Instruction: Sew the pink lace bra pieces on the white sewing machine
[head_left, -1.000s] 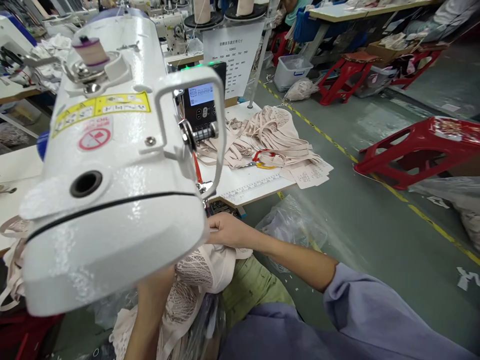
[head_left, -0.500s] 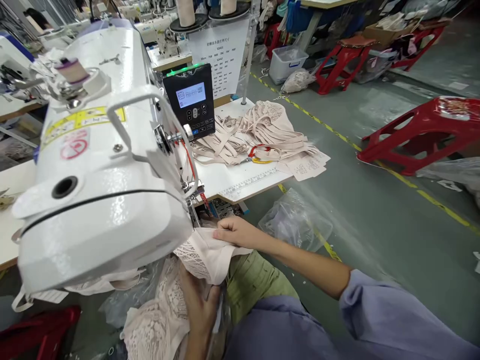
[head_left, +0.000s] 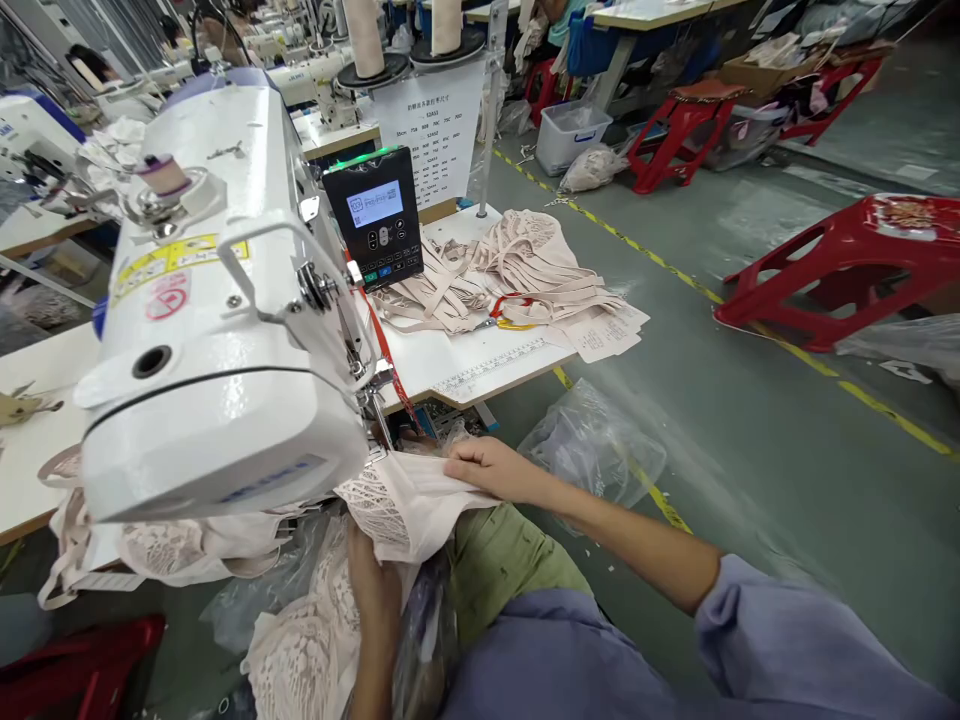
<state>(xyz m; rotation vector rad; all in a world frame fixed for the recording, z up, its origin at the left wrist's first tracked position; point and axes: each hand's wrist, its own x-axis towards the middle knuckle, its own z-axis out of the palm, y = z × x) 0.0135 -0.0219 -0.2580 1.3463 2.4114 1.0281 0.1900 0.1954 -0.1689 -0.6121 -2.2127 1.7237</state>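
Note:
A pale pink lace garment [head_left: 397, 505] lies under the head of a white sewing machine [head_left: 217, 330] and hangs down over my lap. My right hand [head_left: 487, 468] presses flat on the garment's top edge, just right of the needle area. From below, my left hand [head_left: 373, 590] grips the hanging lace, its fingers partly hidden by the fabric. The needle itself is hidden behind the machine head.
A black control panel [head_left: 379, 215] stands behind the machine. A pile of pink straps and garments [head_left: 517, 270] with red-handled scissors [head_left: 514, 312] lies on the white table [head_left: 480, 360]. A clear plastic bag [head_left: 592, 455] and red stools [head_left: 840, 270] are on the floor.
The view has pulled back and the machine head now covers less. My left hand has come into sight gripping the lace from below. My right hand stays on the garment's edge.

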